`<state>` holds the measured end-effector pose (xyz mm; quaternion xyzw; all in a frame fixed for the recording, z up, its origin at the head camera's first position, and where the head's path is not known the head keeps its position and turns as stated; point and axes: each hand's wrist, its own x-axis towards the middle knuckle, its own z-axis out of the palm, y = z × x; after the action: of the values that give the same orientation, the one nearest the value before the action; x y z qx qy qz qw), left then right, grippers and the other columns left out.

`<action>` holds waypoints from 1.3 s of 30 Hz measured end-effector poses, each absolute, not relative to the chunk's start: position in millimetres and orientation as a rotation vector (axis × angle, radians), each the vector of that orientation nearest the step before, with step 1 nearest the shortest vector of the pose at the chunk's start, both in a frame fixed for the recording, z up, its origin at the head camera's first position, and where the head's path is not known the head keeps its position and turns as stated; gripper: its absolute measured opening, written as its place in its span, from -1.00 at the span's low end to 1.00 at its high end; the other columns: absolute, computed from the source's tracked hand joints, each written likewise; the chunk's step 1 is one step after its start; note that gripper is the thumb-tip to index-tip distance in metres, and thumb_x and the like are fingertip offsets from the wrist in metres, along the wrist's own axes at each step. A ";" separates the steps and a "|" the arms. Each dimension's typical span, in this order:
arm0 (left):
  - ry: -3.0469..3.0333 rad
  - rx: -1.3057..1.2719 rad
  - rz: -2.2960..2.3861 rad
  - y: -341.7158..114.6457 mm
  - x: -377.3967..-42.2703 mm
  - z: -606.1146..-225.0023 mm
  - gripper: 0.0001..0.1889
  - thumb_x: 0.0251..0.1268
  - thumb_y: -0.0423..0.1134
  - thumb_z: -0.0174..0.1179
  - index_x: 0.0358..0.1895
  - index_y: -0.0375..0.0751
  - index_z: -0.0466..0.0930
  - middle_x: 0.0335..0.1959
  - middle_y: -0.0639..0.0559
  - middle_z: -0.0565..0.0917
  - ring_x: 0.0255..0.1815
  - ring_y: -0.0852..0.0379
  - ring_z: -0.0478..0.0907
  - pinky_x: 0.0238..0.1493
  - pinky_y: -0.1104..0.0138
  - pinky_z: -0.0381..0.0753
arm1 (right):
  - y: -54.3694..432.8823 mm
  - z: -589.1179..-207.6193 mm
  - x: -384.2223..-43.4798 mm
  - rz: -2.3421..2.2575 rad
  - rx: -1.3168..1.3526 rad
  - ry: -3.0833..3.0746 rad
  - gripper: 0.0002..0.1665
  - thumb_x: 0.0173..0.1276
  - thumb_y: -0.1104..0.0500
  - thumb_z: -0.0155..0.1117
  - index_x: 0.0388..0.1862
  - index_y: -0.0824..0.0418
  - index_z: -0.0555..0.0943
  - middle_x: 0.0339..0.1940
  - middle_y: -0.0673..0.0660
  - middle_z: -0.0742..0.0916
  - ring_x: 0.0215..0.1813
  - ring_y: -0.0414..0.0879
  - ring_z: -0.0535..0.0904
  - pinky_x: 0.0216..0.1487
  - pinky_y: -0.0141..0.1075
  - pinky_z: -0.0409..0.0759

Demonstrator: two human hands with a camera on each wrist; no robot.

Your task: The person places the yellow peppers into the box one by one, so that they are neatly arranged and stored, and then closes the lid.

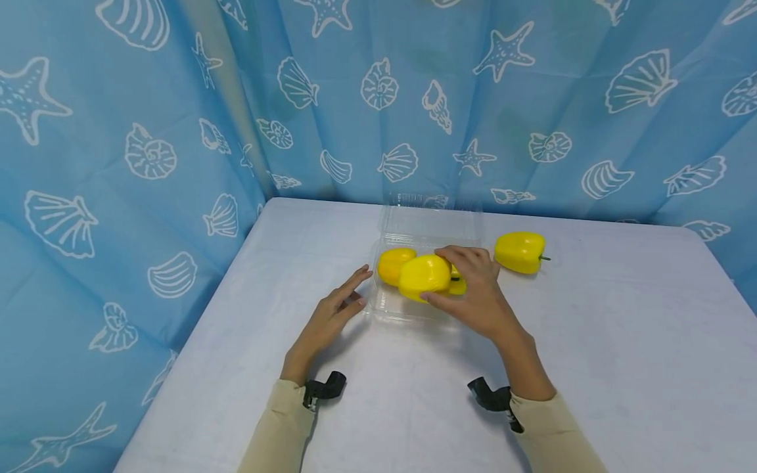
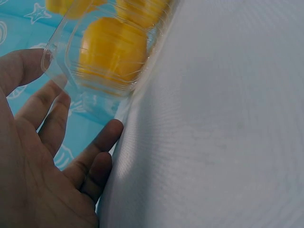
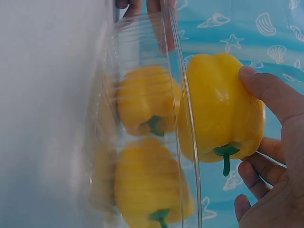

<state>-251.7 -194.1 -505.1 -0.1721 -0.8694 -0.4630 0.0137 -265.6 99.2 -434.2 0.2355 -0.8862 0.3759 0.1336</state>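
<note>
- Pepper one, yellow with a green stem: grasped between the thumb and fingers of the right hand, raised over the clear container; thumb set at the near side, fingers curled over the far side.
- Left hand: fingers relaxed and parted, nothing grasped; placed just beside the container's left wall, contact not able to be told.
- Pepper two, yellow: contained, right of the left fingers.
- Pepper three, yellow: contained, partly hidden beneath the right fingers and pepper one.
- Pepper four, yellow, green-stemmed: laid outside the container, to the right of the right fingers.
- Lid, clear: folded open, beyond both sets of fingers.
- Counter, covered in white: spread below the fingers.
- Curtain, blue, printed with white shells and starfish: hung beyond the fingers.
</note>
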 end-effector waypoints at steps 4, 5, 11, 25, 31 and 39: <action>-2.698 -0.542 -1.452 -195.0 -251.9 -505.7 -0.46 0.57 -0.03 0.01 0.54 0.30 0.23 0.56 0.38 0.14 0.05 0.13 0.50 0.10 0.10 0.48 | 91.3 -434.5 -263.9 1.114 0.685 -2.583 -0.17 0.07 -0.09 0.62 0.30 0.12 0.54 0.32 0.12 0.53 0.32 0.08 0.24 0.19 0.23 0.08; -2.699 -0.542 -1.453 -195.0 -252.0 -505.7 -0.46 0.57 -0.03 0.01 0.54 0.30 0.23 0.56 0.38 0.14 0.05 0.13 0.50 0.09 0.10 0.48 | 89.4 -434.4 -263.1 1.125 0.685 -2.584 -0.18 0.07 -0.09 0.63 0.30 0.11 0.54 0.31 0.10 0.54 0.32 0.07 0.24 0.20 0.23 0.08; -2.713 -0.526 -1.453 -193.6 -252.5 -504.5 -0.45 0.56 -0.09 0.02 0.54 0.31 0.23 0.56 0.39 0.13 0.06 0.13 0.49 0.10 0.09 0.48 | 80.1 -437.4 -262.0 1.150 0.743 -2.566 -0.18 0.06 -0.10 0.63 0.29 0.10 0.55 0.30 0.08 0.54 0.31 0.07 0.25 0.14 0.17 0.10; -2.721 -0.510 -1.450 -194.5 -251.4 -502.9 -0.46 0.55 0.04 0.00 0.54 0.30 0.24 0.56 0.37 0.14 0.06 0.13 0.50 0.10 0.11 0.49 | 67.0 -449.4 -262.4 1.092 0.773 -2.593 -0.13 0.07 -0.11 0.62 0.32 0.15 0.51 0.33 0.14 0.53 0.33 0.13 0.28 0.25 0.30 0.06; -2.716 -0.512 -1.451 -194.4 -251.3 -504.0 -0.46 0.55 -0.02 0.01 0.54 0.29 0.24 0.56 0.35 0.14 0.05 0.14 0.49 0.08 0.10 0.49 | 63.9 -453.2 -262.2 1.049 0.774 -2.585 -0.12 0.06 -0.10 0.63 0.31 0.18 0.52 0.31 0.17 0.55 0.30 0.14 0.31 0.25 0.23 0.09; -2.708 -0.537 -1.449 -195.0 -252.4 -505.3 -0.46 0.56 0.02 0.00 0.54 0.30 0.24 0.56 0.37 0.14 0.04 0.15 0.49 0.08 0.11 0.49 | 62.8 -457.6 -262.7 1.027 0.757 -2.605 -0.10 0.07 -0.13 0.62 0.35 0.16 0.51 0.34 0.19 0.53 0.30 0.13 0.29 0.21 0.21 0.12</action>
<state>-252.4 -195.0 -505.3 -0.1721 -0.8685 -0.4648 0.0118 -262.7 62.8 -457.6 0.2592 -0.8916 0.3513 0.1201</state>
